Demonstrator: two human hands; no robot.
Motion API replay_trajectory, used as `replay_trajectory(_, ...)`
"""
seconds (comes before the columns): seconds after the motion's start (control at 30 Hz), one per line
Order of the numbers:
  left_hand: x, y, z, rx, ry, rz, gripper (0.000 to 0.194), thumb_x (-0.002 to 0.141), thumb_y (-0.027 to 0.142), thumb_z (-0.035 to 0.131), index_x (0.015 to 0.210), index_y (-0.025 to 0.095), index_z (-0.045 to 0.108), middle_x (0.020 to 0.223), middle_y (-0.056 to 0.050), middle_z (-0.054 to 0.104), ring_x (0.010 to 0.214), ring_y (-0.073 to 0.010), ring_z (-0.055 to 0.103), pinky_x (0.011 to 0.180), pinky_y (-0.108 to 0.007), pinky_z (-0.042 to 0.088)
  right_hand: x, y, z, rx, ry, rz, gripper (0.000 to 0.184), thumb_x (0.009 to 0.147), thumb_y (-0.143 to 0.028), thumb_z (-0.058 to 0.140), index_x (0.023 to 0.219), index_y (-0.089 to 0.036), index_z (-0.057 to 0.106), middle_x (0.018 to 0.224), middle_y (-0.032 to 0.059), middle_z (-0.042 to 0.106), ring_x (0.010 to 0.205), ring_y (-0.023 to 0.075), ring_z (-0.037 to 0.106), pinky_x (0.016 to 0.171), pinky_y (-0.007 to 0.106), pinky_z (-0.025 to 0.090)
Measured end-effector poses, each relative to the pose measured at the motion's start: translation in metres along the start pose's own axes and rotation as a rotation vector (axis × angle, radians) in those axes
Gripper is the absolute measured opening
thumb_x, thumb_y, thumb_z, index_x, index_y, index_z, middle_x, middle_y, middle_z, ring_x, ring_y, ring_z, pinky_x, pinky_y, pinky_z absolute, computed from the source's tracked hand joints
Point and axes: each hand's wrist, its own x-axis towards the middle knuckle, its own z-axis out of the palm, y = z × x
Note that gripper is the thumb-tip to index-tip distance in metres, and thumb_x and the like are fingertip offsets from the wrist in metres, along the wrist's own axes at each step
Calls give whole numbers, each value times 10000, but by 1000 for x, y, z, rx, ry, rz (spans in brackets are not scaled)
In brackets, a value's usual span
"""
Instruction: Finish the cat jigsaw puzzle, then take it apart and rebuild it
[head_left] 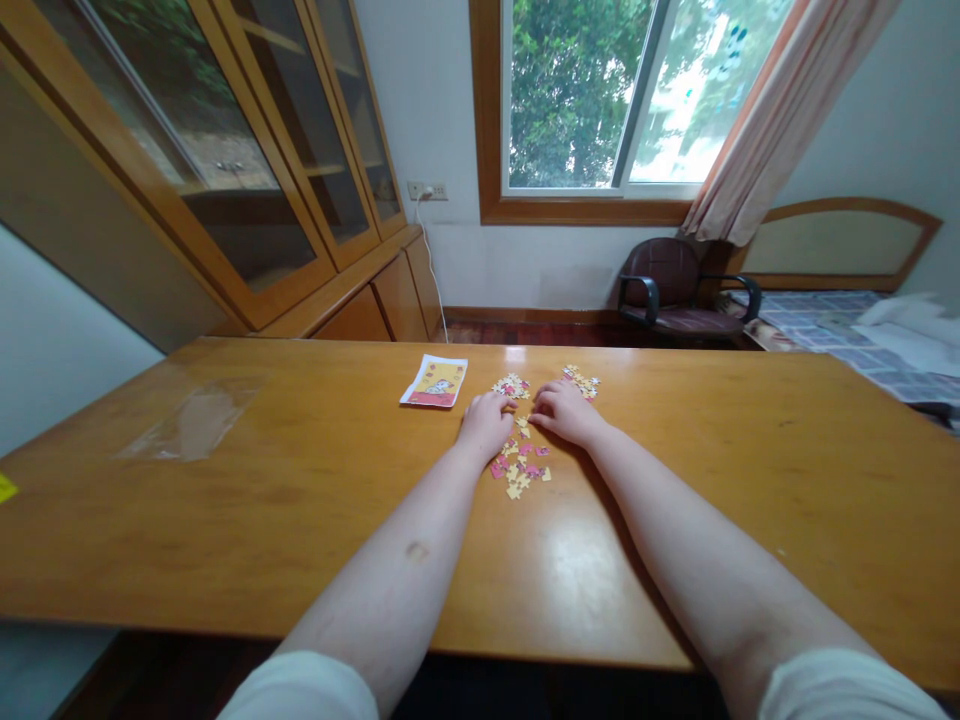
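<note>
Loose jigsaw puzzle pieces (519,480), yellow and pink, lie scattered on the table between and below my hands. My left hand (487,424) rests at their left side, its fingers curled over toward the middle. Facing it from the right, my right hand (568,412) has bent fingers low over the tabletop. Whatever the fingertips of either hand hold is too small to make out. A heap of puzzle pieces (511,384) sits just beyond my left fingertips. Another pile of puzzle pieces (581,380), mostly yellow, lies behind my right hand, which hides part of it.
A picture card (436,382) with a yellow and pink print lies left of my left hand. Farther left on the wooden table (315,480) is a clear plastic bag (196,422). Beyond the far edge stand a chair (667,285) and a glass-fronted cabinet (300,265).
</note>
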Motion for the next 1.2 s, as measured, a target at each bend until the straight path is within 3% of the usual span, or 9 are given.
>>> replay_trajectory(0.07, -1, 1, 0, 14, -4, 11, 319, 785, 139, 466, 984, 234, 696, 1084, -33, 657, 1068, -204, 539, 996, -333, 399, -1, -3, 1, -48, 5, 28, 341, 884, -451, 522, 1071, -209, 671, 1189, 102, 613, 1159, 259, 485, 1069, 463, 244)
replay_trajectory(0.17, -2, 2, -1, 99, 10, -31, 359, 795, 172, 475, 1087, 253, 667, 1172, -37, 622, 1133, -217, 503, 1033, -348, 366, -3, -3, 3, -134, -12, 123, 468, 908, -512, 445, 1318, -301, 528, 1443, 102, 414, 1349, 348, 276, 1079, 604, 113)
replay_trajectory(0.23, -3, 2, 0, 166, 21, -82, 433, 798, 214, 491, 1214, 257, 601, 1291, -59, 553, 1209, -248, 452, 1063, -382, 334, -3, -2, 4, -157, -56, 165, 473, 908, -553, 408, 1318, -348, 525, 1489, 86, 350, 1379, 375, 205, 1067, 640, 79)
replay_trajectory(0.43, -3, -3, 3, 275, -56, -160, 604, 862, 449, 442, 1433, 270, 351, 1522, -106, 280, 1371, -323, 265, 1113, -476, 222, -2, 1, 2, -201, -5, 297, 469, 917, -556, 376, 1187, -285, 647, 1418, 100, 445, 1369, 370, 233, 1082, 633, 59)
replay_trajectory(0.57, -2, -5, 5, 299, -109, -137, 623, 875, 537, 387, 1451, 314, 303, 1554, -82, 213, 1400, -329, 211, 1126, -507, 158, -3, -2, 3, -153, -49, 182, 489, 901, -572, 406, 1315, -347, 532, 1488, 85, 353, 1386, 366, 203, 1082, 625, 83)
replay_trajectory(0.67, -2, -5, 5, 301, -134, -108, 597, 878, 552, 373, 1437, 349, 324, 1556, -66, 212, 1411, -327, 186, 1128, -535, 114, -3, -2, 5, -129, -57, 165, 435, 910, -553, 404, 1245, -353, 596, 1457, 73, 403, 1377, 356, 223, 1080, 627, 83)
replay_trajectory(0.87, -4, -4, 4, 241, -130, -84, 529, 856, 532, 443, 1367, 395, 423, 1534, -39, 268, 1405, -327, 198, 1125, -561, 87, 0, 8, 5, -141, 91, 318, 386, 918, -478, 435, 992, -221, 714, 1270, 105, 574, 1306, 334, 334, 1077, 638, 101)
replay_trajectory(1.07, -4, 0, 3, 161, -84, -14, 372, 836, 452, 519, 1188, 365, 599, 1420, -25, 435, 1336, -272, 323, 1127, -491, 187, -1, 5, 6, -60, 59, 98, 379, 905, -447, 484, 1176, -231, 634, 1292, 92, 571, 1287, 313, 371, 1092, 587, 170)
replay_trajectory(1.2, -4, 0, 4, 135, -43, 23, 353, 839, 413, 524, 1163, 311, 622, 1372, -44, 483, 1287, -241, 384, 1108, -422, 262, -1, 4, 5, -8, 43, 21, 337, 901, -439, 501, 1134, -256, 661, 1269, 71, 594, 1265, 294, 411, 1086, 550, 220)
